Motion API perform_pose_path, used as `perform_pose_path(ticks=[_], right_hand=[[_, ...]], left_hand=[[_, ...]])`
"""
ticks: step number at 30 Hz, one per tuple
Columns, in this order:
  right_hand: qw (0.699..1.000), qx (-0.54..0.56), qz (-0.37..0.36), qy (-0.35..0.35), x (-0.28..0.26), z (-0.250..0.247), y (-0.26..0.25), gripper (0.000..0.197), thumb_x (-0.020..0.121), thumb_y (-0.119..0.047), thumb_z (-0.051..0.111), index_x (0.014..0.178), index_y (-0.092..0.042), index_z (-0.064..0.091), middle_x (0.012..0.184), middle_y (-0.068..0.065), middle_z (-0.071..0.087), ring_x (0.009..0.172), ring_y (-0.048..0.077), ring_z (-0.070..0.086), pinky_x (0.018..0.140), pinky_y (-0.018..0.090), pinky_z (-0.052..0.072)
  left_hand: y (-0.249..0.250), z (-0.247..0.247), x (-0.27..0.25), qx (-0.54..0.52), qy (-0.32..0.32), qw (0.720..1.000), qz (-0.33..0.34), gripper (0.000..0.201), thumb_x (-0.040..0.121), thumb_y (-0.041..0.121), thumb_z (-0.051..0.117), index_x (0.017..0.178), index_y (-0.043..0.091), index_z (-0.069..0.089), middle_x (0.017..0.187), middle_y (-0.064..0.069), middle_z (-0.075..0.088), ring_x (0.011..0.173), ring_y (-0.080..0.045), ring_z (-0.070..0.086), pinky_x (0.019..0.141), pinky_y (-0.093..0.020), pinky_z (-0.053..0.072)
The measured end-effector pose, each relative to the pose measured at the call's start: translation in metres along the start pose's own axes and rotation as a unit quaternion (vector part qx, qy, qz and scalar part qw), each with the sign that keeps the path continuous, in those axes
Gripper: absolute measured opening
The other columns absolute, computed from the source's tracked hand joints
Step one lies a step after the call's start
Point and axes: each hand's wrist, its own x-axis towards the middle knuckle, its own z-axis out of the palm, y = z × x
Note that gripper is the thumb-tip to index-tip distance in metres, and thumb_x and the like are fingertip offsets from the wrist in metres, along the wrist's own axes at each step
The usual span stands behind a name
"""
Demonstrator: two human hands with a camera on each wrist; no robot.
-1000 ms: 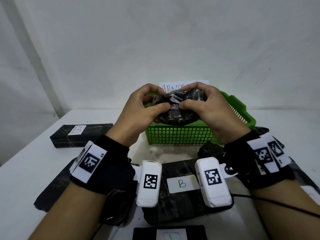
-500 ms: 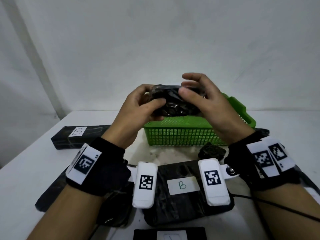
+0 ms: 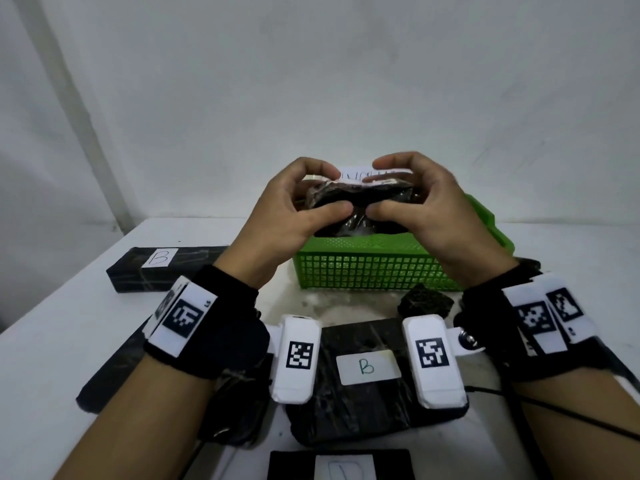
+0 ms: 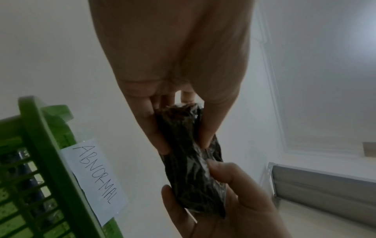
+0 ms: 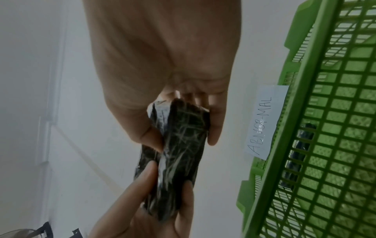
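Observation:
A black block wrapped in clear film (image 3: 360, 199) (image 4: 191, 161) (image 5: 179, 153) hangs in the air over the near edge of a green mesh basket (image 3: 377, 268). My left hand (image 3: 301, 206) (image 4: 179, 128) grips its left end, thumb in front and fingers curled behind. My right hand (image 3: 412, 202) (image 5: 183, 125) grips its right end the same way. The basket (image 4: 40, 161) (image 5: 325, 128) carries a paper label reading ABNORMAL (image 4: 95, 177) (image 5: 264, 122). Another dark piece lies inside the basket.
On the white table lie black slabs with paper labels: one marked B (image 3: 367, 367) right below my wrists, one marked B (image 3: 159, 268) at the left, another (image 3: 343, 465) at the bottom edge. A small black chunk (image 3: 426, 301) sits before the basket. A white wall stands behind.
Both hands have turned the wrapped block between them and lowered it slightly toward the basket. The right fingers, lifted half a second ago, are curled round it again.

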Motion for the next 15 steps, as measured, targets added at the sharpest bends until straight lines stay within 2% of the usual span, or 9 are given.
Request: perform_pose_path(ticks=[3, 6, 8, 10, 13, 15], right_hand=[[0.998, -0.032, -0.039, 0.028, -0.0005, 0.0052, 0.0010, 0.041, 0.079, 0.004, 0.075, 0.110, -0.019, 0.061, 0.100, 0.017, 0.072, 0.086, 0.027, 0.075, 0.071, 0.038, 0.063], [0.996, -0.046, -0.071, 0.031, -0.0002, 0.0072, 0.0011, 0.041, 0.077, 0.002, 0.074, 0.109, -0.019, 0.058, 0.101, 0.016, 0.071, 0.087, 0.025, 0.073, 0.070, 0.033, 0.061], [0.994, -0.049, -0.089, 0.028, -0.0001, 0.0062, 0.0012, 0.045, 0.077, 0.004, 0.075, 0.112, -0.017, 0.057, 0.107, 0.009, 0.071, 0.096, 0.020, 0.071, 0.077, 0.027, 0.059], [0.992, -0.069, -0.105, 0.025, -0.0007, 0.0042, 0.0003, 0.049, 0.077, 0.005, 0.077, 0.116, -0.017, 0.057, 0.112, -0.001, 0.071, 0.105, 0.015, 0.069, 0.085, 0.025, 0.056], [0.989, -0.092, -0.116, 0.007, -0.0016, 0.0006, -0.0012, 0.057, 0.076, 0.007, 0.078, 0.124, -0.016, 0.056, 0.118, -0.003, 0.069, 0.112, 0.010, 0.066, 0.094, 0.027, 0.055], [0.991, -0.088, -0.099, -0.019, -0.0017, -0.0024, -0.0007, 0.065, 0.076, 0.003, 0.080, 0.131, -0.018, 0.053, 0.125, -0.002, 0.066, 0.117, 0.009, 0.064, 0.097, 0.031, 0.055]], left_hand=[[-0.0007, 0.0030, -0.0001, 0.024, 0.013, 1.000, 0.015, 0.031, 0.085, 0.003, 0.073, 0.107, 0.016, 0.056, 0.084, -0.011, 0.067, 0.072, -0.017, 0.064, 0.066, -0.027, 0.053], [-0.0031, 0.0036, 0.0009, 0.030, 0.020, 0.999, 0.024, 0.034, 0.083, 0.005, 0.074, 0.110, 0.016, 0.056, 0.085, -0.008, 0.066, 0.076, -0.017, 0.063, 0.070, -0.030, 0.055], [-0.0031, 0.0029, 0.0006, 0.023, 0.013, 0.999, 0.023, 0.041, 0.079, 0.012, 0.073, 0.116, 0.016, 0.056, 0.098, -0.005, 0.068, 0.087, -0.014, 0.066, 0.080, -0.030, 0.056], [-0.0014, 0.0029, 0.0002, 0.013, -0.007, 1.000, -0.011, 0.043, 0.084, 0.021, 0.072, 0.123, 0.017, 0.055, 0.109, 0.001, 0.067, 0.097, -0.009, 0.066, 0.086, -0.028, 0.057], [0.0004, 0.0040, -0.0006, 0.000, -0.016, 0.996, -0.092, 0.024, 0.097, 0.034, 0.057, 0.114, 0.017, 0.060, 0.102, 0.005, 0.065, 0.089, -0.009, 0.066, 0.078, -0.030, 0.060], [-0.0010, 0.0029, 0.0003, -0.011, 0.014, 0.996, -0.092, 0.016, 0.098, 0.028, 0.058, 0.106, 0.015, 0.061, 0.097, 0.001, 0.065, 0.080, -0.010, 0.066, 0.072, -0.032, 0.061]])
